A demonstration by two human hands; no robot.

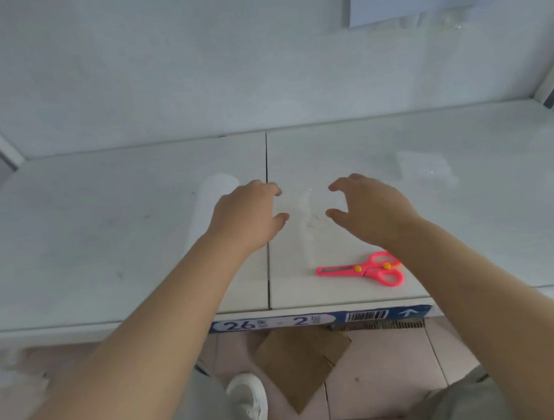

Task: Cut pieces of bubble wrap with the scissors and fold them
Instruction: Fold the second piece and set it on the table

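Bubble wrap [306, 214], a clear piece that is hard to see, lies at mid-frame on the white table [102, 225]. It should be light, soft and springy, so pinching its edges seems best. The left hand [249, 215] and the right hand [372, 208] flank it, fingers half curled and apart from the thumbs, gripping nothing. I cannot tell if they touch it.

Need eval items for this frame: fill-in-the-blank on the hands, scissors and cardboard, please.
1. Of the left hand and right hand, the pink plastic scissors on the white table lie nearer the ____ one.
2. Their blades point toward the person's ____.
3. The brown cardboard piece lies on the tiled ____.
Missing: right; left; floor.
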